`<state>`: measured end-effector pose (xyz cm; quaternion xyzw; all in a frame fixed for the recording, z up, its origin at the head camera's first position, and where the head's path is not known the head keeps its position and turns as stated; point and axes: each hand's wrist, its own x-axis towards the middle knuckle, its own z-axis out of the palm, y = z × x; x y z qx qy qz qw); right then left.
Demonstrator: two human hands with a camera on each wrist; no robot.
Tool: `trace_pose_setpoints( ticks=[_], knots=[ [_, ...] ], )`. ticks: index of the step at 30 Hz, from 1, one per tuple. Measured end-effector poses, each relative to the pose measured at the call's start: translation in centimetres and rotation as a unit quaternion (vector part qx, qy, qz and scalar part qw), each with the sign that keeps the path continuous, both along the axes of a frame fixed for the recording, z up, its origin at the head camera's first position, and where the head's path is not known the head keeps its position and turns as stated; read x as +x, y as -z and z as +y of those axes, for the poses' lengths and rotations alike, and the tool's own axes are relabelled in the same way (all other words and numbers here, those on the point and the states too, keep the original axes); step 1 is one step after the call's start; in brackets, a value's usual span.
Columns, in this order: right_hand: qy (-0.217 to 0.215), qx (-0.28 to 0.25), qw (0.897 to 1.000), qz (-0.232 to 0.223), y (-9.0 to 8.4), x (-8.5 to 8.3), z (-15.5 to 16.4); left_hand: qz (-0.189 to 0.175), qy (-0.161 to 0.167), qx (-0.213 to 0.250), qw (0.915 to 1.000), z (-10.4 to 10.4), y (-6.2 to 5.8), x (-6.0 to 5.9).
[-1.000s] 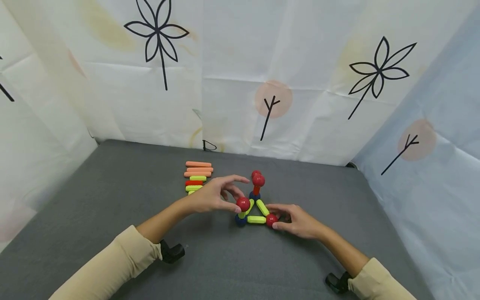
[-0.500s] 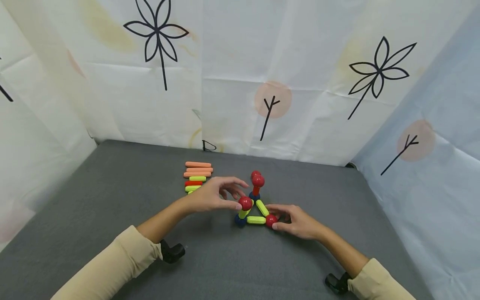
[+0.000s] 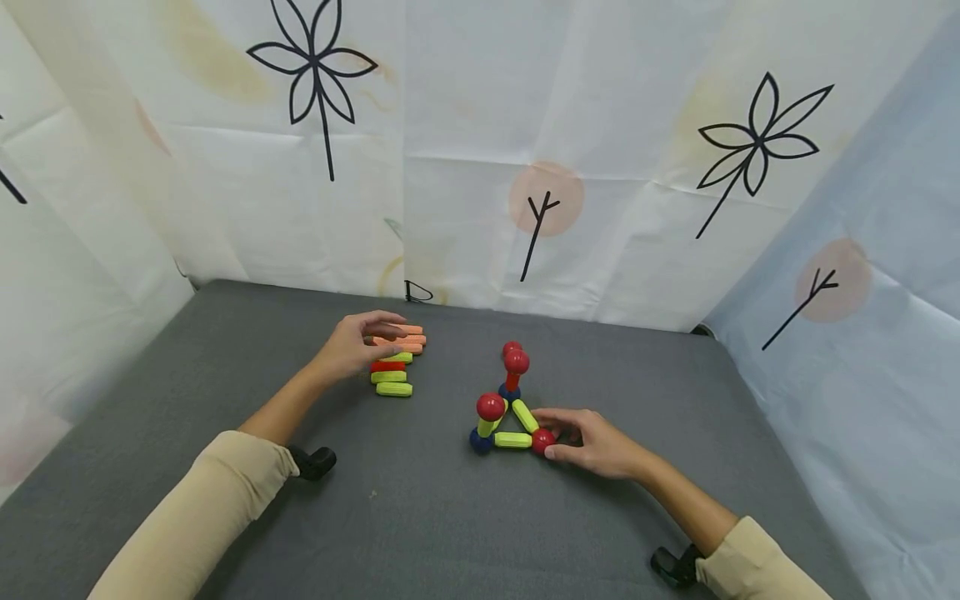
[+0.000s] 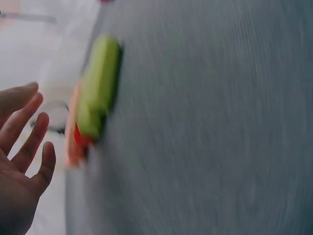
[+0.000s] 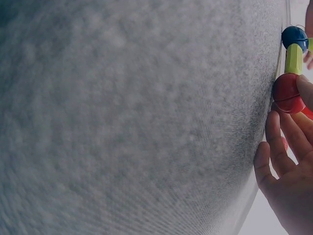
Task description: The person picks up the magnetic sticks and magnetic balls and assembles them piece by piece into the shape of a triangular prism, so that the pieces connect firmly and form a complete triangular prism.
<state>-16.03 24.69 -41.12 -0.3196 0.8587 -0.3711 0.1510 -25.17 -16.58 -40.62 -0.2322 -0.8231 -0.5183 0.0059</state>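
Note:
A toy frame of yellow-green sticks (image 3: 513, 439) and balls lies as a flat triangle on the grey table (image 3: 450, 533). Two short posts rise from it, each topped by a red ball (image 3: 491, 407). My right hand (image 3: 558, 433) pinches the red corner ball (image 3: 543, 440) between thumb and fingers; the right wrist view shows that ball (image 5: 288, 93) against my fingers (image 5: 276, 142), with a green stick (image 5: 293, 58) and blue ball (image 5: 295, 36) beyond. My left hand (image 3: 375, 337) hovers, fingers relaxed, over a pile of loose sticks (image 3: 392, 377). In the blurred left wrist view the hand (image 4: 22, 156) is open beside a green stick (image 4: 100, 93).
The loose pile holds orange sticks (image 3: 408, 339) at the back, then a red one (image 3: 387, 366) and green ones. White cloth walls with flower prints (image 3: 480, 167) close in the table's back and sides. Black wrist mounts (image 3: 315, 461) sit at both cuffs.
My left hand let go of the red ball on the near post and moved left and back to the stick pile. The right hand and frame have stayed put.

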Motion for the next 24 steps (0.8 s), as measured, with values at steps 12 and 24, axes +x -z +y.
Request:
trace_pose_setpoints(
  ticks=[12,24],
  knots=[
    [-0.002,-0.004,1.000,-0.007,0.0,-0.1,0.0,0.021,-0.021,-0.124,0.9919,-2.7,1.6,-1.0],
    [0.006,0.003,1.000,-0.009,-0.2,-0.1,-0.1,0.070,-0.058,-0.175,0.9804,-2.1,2.2,-1.2]
  ],
)
